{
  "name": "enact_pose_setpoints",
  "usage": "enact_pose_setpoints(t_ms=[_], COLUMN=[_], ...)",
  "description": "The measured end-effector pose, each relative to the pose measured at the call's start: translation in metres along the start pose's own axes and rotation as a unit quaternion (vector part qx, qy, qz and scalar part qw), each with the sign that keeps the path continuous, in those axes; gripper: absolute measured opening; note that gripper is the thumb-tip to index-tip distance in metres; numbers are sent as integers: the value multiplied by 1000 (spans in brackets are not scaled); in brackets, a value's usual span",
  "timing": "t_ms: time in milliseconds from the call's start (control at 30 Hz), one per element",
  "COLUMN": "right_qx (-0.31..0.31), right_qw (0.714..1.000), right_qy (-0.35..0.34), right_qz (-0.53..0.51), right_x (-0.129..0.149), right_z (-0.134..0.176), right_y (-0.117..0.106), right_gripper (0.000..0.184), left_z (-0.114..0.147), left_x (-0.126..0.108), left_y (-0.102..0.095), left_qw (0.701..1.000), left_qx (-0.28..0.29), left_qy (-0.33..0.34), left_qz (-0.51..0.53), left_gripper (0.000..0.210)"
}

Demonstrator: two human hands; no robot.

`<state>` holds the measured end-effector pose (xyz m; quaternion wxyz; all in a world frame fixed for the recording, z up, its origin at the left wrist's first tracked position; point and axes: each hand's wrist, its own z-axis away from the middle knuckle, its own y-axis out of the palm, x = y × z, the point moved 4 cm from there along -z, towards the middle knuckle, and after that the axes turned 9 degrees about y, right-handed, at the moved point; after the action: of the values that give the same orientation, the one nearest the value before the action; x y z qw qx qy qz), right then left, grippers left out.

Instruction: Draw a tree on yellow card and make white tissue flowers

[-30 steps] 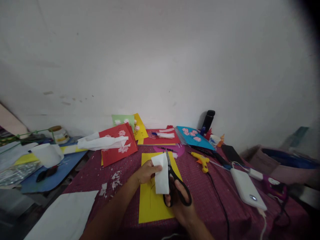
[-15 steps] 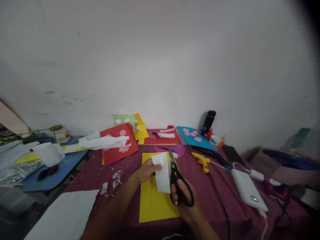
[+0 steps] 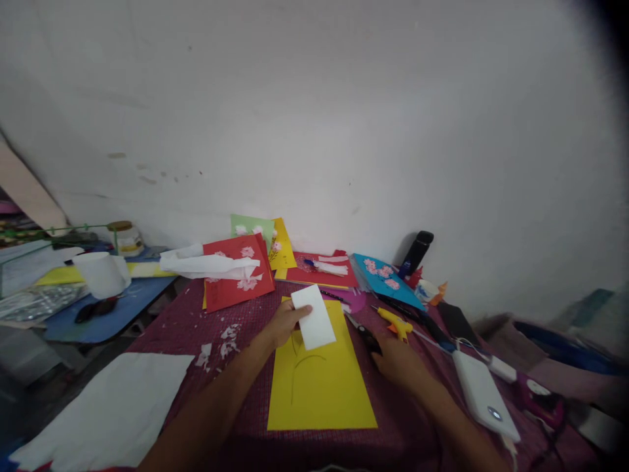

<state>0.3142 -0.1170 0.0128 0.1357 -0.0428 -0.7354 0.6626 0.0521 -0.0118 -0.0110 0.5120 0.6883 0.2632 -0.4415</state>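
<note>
My left hand [image 3: 285,322] pinches a folded piece of white tissue paper [image 3: 314,318] between thumb and fingers, above the yellow sheet [image 3: 322,393]. Dark curved lines are drawn on that sheet. Right of it, low at the tablecloth, my right hand [image 3: 396,360] has its fingers round the handles of the black scissors [image 3: 364,333]. The blades point away toward the upper left, and the hand hides most of the handles. A yellow glue gun [image 3: 397,324] lies just beyond the right hand.
Red cards with pink flowers [image 3: 228,295], a blue card [image 3: 381,262] and a black bottle [image 3: 417,252] stand toward the wall. White paper scraps [image 3: 228,341] and a large white sheet [image 3: 113,406] lie left. At right are a white power bank [image 3: 484,393] and cables.
My right hand has lowered the scissors from beside the tissue to the tablecloth on the right. The tissue has tilted, still in my left hand. The view has shifted slightly.
</note>
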Motion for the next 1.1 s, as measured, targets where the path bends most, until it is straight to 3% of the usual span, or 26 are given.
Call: enact_pose_setpoints(t_ms=[100, 167, 233, 267, 300, 367, 500, 567, 633, 700, 733, 833, 900, 1100], right_qx=[52, 31, 1, 2, 16, 69, 184, 203, 194, 170, 156, 113, 92, 85], right_qw=[997, 999, 994, 976, 942, 843, 689, 641, 614, 612, 624, 691, 720, 737], right_qy=[-5, 8, -3, -21, -29, -3, 21, 24, 35, 42, 41, 36, 37, 23], right_qz=[50, 19, -113, -215, -334, -533, -700, -740, -764, -771, -764, -713, -687, -670], right_x=[4, 11, 25, 36, 47, 71, 122, 139, 146, 146, 144, 134, 126, 108], right_z=[1, -1, -3, -4, -5, -6, -9, -16, -26, -36, -41, -49, -52, -61], right_y=[1, -7, -14, -15, -13, -2, 23, 31, 40, 48, 51, 55, 55, 56], right_gripper=[18, 17, 20, 25, 34, 54, 53, 49, 45, 40, 37, 28, 24, 26], left_z=[0, 0, 0, 1, 1, 1, 0, -1, -3, -4, -5, -7, -8, -13], left_x=[2, 3, 4, 3, 2, -2, -12, -13, -12, -9, -8, -6, -6, -7], left_y=[0, 0, 1, 2, 3, 4, 0, -2, -3, -4, -5, -9, -14, -27], left_qw=[1000, 1000, 1000, 1000, 999, 996, 985, 980, 979, 978, 978, 981, 983, 989], left_qx=[1, -3, -7, -9, -12, -28, -69, -82, -91, -101, -106, -117, -125, -120], left_qy=[5, 6, 10, 15, 20, 33, 70, 80, 81, 81, 82, 88, 95, 80], left_qz=[-6, -14, -6, 9, 28, 73, 143, 161, 165, 162, 158, 131, 96, -26], left_gripper=[44, 44, 45, 45, 45, 43, 42, 41, 40, 39, 39, 36, 35, 36])
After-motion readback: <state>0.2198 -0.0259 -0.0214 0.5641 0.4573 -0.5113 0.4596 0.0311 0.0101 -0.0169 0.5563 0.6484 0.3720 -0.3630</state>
